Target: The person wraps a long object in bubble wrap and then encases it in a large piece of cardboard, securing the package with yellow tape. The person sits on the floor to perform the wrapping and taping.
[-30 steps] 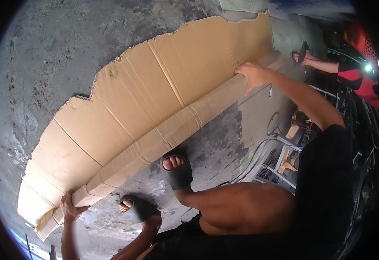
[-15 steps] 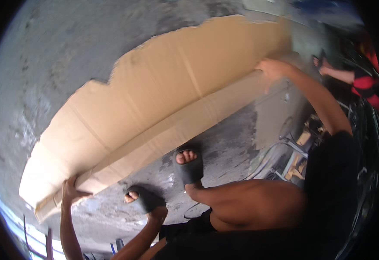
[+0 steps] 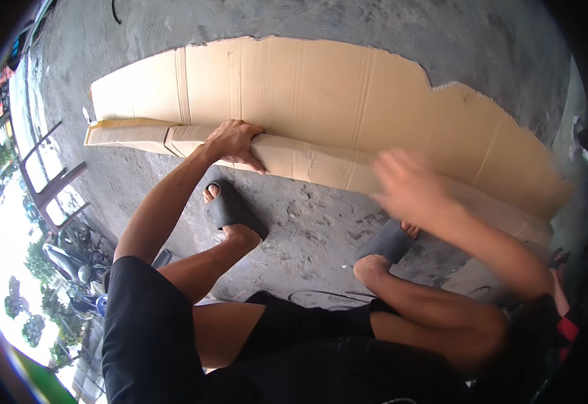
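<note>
A large tan cardboard sheet (image 3: 301, 87) with a ragged, curved far edge lies across the floor in front of me. Its near edge is turned over into a long, narrow fold (image 3: 287, 156). My left hand (image 3: 235, 143) grips this fold left of the middle, fingers over the top and thumb against the near side. Farther right, my right hand (image 3: 408, 185) is over the same folded strip, smeared by motion. Whether its fingers touch the cardboard I cannot tell.
My feet in dark slide sandals (image 3: 232, 209) stand just on the near side of the cardboard, on a grey concrete floor (image 3: 294, 236). At the left is a dark metal frame (image 3: 55, 185). Someone in red and black clothing (image 3: 566, 330) shows at the right rim.
My view has turned, so the cardboard now runs nearly level across it. Both hands have come inward along the fold from near its ends. The right one is blurred.
</note>
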`<action>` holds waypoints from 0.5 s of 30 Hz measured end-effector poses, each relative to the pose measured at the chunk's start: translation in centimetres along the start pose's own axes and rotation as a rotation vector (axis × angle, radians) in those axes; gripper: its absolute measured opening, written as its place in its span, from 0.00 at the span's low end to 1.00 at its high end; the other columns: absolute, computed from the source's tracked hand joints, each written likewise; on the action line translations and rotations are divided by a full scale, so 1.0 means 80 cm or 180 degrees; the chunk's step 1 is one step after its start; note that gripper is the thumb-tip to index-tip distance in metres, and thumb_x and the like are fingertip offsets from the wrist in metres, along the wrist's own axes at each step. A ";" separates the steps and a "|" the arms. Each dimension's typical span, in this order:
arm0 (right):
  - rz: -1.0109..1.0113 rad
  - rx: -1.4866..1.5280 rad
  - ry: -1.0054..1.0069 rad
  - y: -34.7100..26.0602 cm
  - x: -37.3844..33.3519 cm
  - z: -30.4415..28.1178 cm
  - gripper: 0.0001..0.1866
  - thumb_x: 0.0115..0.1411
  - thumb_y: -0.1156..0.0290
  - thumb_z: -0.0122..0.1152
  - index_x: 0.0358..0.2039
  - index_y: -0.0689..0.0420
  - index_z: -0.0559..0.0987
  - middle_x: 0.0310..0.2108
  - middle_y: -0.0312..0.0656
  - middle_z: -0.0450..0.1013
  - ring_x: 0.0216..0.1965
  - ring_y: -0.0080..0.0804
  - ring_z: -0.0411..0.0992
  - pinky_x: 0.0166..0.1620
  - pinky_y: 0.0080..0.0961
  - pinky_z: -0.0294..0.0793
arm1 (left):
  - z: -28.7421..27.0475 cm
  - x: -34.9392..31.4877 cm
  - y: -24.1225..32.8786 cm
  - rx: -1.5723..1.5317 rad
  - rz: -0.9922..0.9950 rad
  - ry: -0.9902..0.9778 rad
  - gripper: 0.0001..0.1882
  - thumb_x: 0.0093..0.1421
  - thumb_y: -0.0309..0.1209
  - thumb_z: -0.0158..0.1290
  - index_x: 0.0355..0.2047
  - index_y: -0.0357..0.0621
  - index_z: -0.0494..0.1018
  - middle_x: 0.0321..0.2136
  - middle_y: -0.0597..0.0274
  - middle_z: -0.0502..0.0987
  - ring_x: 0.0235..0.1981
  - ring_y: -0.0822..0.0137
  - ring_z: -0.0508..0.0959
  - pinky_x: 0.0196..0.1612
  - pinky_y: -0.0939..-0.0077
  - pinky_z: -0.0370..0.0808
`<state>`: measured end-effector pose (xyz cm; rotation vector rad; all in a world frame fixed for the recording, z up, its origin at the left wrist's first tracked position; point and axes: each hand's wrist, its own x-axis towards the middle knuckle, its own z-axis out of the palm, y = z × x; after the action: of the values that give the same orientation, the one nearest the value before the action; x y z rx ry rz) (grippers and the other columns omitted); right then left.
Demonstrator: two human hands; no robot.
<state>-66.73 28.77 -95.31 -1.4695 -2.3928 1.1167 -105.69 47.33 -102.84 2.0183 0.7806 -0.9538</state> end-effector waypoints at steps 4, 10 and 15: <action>0.0497 0.0103 0.0336 -0.100 0.178 0.113 0.32 0.65 0.49 0.68 0.55 0.66 0.77 0.53 0.53 0.75 0.57 0.50 0.73 0.60 0.48 0.72 | 0.006 0.003 -0.010 0.0106 0.0166 0.0246 0.53 0.32 0.61 0.81 0.57 0.44 0.81 0.46 0.45 0.87 0.51 0.43 0.85 0.56 0.53 0.82; 0.1154 -0.0501 0.0784 -0.125 0.241 0.212 0.35 0.66 0.38 0.62 0.48 0.63 0.80 0.41 0.49 0.79 0.44 0.47 0.78 0.47 0.45 0.79 | 0.010 0.004 -0.023 -0.0234 0.0179 -0.0061 0.52 0.37 0.59 0.79 0.61 0.46 0.80 0.44 0.42 0.87 0.49 0.41 0.86 0.54 0.50 0.82; 0.1067 -0.0922 0.1222 -0.117 0.241 0.227 0.38 0.65 0.30 0.58 0.43 0.59 0.82 0.33 0.47 0.79 0.35 0.47 0.81 0.40 0.44 0.82 | -0.016 -0.013 -0.074 0.0488 0.1084 0.0228 0.51 0.45 0.62 0.76 0.66 0.52 0.76 0.62 0.44 0.79 0.66 0.49 0.76 0.64 0.50 0.75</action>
<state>-91.76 32.48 -107.45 -2.0188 -2.1514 0.4748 -110.30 51.27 -103.59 2.2372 0.3896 -0.7658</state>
